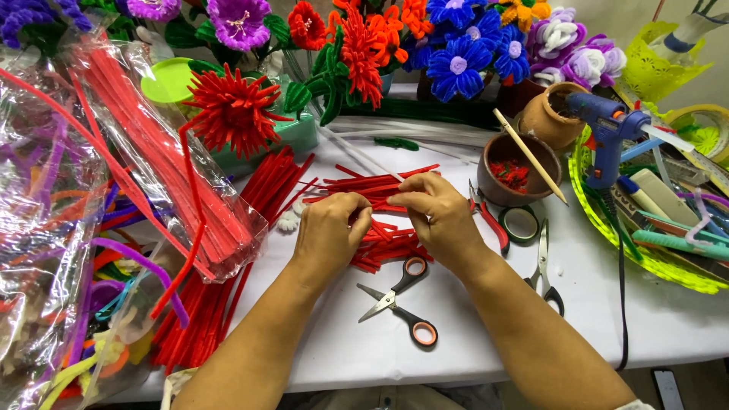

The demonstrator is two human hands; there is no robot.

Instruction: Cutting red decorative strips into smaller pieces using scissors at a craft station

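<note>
My left hand (328, 231) and my right hand (439, 216) meet over a pile of short red pipe cleaner pieces (383, 247) on the white table (471, 334). Both hands pinch one red pipe cleaner piece (380, 205) between their fingertips, held level above the pile. A bundle of longer red pieces (372, 182) lies just behind the hands. Orange-handled scissors (401, 300) lie open on the table close in front of my wrists.
Clear bags of red pipe cleaners (163, 175) and mixed colours (45, 250) fill the left. Pipe cleaner flowers (364, 45) line the back. At right stand a brown bowl (520, 171) with a stick, tape roll (520, 225), red pliers (490, 220), silver scissors (543, 266), blue glue gun (607, 129), yellow tray (653, 258).
</note>
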